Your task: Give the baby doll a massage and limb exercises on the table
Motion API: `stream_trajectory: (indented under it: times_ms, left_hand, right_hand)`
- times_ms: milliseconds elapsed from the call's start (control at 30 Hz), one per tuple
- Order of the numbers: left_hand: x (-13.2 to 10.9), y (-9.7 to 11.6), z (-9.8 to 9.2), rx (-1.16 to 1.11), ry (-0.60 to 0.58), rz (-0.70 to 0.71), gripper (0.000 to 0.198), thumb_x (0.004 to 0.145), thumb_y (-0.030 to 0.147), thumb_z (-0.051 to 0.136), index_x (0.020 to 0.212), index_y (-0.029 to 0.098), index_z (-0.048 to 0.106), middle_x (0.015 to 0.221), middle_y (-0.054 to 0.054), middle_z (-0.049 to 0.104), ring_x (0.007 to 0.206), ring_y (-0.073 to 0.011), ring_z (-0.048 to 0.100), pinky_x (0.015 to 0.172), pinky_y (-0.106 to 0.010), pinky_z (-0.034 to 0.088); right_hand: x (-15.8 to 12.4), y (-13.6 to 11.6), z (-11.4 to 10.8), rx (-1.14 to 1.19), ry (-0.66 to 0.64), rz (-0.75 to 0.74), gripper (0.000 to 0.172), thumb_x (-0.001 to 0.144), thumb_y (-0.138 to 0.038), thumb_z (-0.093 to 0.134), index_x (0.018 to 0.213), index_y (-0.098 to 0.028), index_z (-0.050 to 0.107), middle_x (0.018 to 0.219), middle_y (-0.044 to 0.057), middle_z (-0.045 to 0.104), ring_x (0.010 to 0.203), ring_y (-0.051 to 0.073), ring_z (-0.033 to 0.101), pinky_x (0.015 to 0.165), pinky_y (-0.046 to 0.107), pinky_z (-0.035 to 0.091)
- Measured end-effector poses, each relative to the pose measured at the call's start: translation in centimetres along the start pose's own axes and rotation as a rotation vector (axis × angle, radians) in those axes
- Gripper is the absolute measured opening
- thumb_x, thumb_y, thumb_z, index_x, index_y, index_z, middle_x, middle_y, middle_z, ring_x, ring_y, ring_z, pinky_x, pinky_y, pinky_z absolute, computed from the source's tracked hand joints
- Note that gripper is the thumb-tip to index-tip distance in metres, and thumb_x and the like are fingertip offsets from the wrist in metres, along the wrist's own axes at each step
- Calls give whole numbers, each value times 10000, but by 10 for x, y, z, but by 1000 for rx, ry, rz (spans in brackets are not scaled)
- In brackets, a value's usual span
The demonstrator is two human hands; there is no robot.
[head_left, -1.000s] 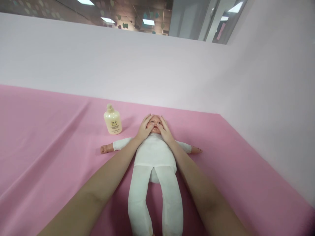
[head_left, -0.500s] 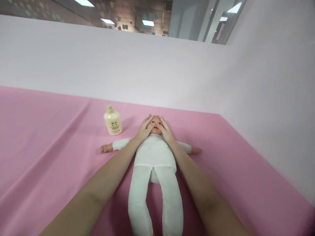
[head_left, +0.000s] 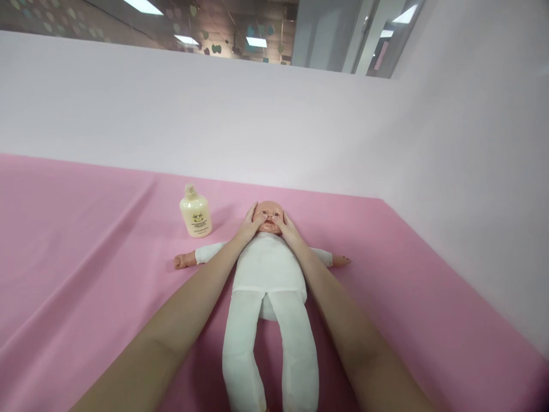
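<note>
Head view: I see the doll [head_left: 268,269] supine on the pink sheet [head_left: 86,240], long axis running away from me, head far. Left hand [head_left: 247,227] and right hand [head_left: 288,231], fingers extended, flank its face symmetrically, touching, grasping nothing. A bottle [head_left: 195,212] stands left.

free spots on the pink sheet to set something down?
Bare pink sheet left of the cream bottle, and right of the doll toward the wall. Crowded at the doll's head: left hand and right hand press its cheeks, bottle close by.
</note>
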State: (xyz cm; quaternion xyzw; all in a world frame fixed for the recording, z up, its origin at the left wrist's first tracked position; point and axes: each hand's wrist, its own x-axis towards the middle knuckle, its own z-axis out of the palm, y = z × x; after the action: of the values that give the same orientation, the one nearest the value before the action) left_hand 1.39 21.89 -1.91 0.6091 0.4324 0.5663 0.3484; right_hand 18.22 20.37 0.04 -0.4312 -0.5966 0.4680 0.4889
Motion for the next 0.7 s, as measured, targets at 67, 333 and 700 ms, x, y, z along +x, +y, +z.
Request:
stream_trajectory:
  times_ms: [67,333,700]
  left_hand:
    - [0,1,0,0,-1,-2,711,894,493,590,1521,238,372,1512,-118,476,1392,-300,455,1150,-494,383]
    - [-9,19,-1,167,-29,302,566,953,476,471,1453,210,485,1577,-100,383,1467,-247,337,1230,-455,232]
    - [-10,19,1,101,23,97,675,917,453,534,1508,162,387,1575,-131,375,1464,-248,340,1223,-393,243]
  right_hand:
    - [1,0,0,-3,-16,-1,888,807,-640,637,1532,-212,355,1465,82,537,1393,286,462,1206,462,305]
    - [-9,-6,0,-96,-22,-202,868,833,-717,544,1553,-310,282,1652,-48,174,1541,188,124,1264,376,104]
    - [0,11,-4,-48,-5,-12,971,819,-718,570,1586,-338,112,1642,-36,222,1511,206,251,1255,405,167]
